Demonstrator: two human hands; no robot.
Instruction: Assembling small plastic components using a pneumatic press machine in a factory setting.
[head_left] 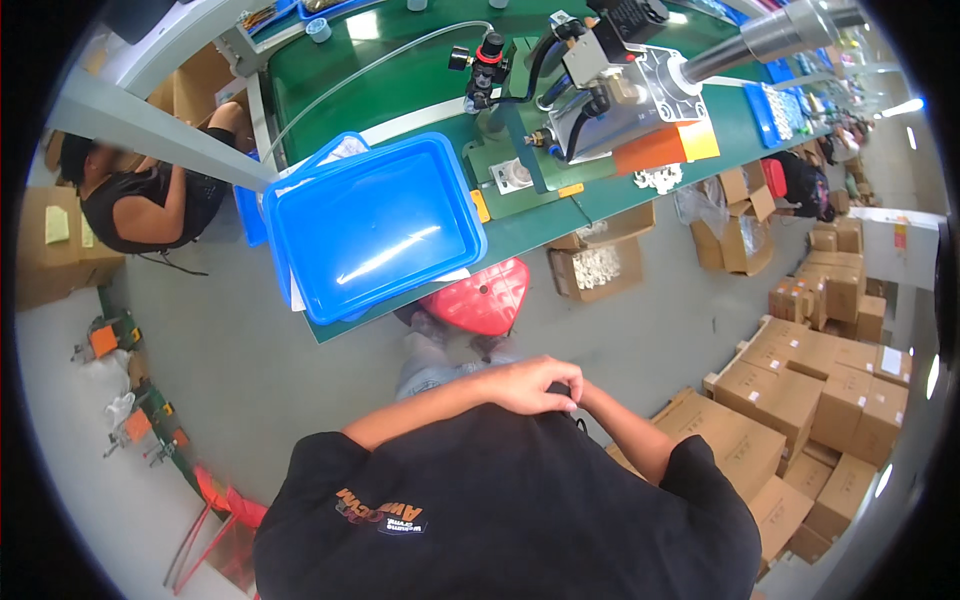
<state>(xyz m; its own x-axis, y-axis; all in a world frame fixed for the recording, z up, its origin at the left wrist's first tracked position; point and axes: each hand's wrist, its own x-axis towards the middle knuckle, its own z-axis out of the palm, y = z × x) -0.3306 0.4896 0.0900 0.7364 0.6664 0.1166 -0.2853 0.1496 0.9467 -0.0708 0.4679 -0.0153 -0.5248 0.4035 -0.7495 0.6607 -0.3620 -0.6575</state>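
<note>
Left hand [530, 385] grip pinching black shirt [500, 500] hem; right hand hidden, grip unknowable.

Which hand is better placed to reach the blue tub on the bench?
Probably left. The left hand lies on top, gripping the shirt hem, and the blue tub sits up-left of it. The right hand is mostly hidden beneath.
</note>
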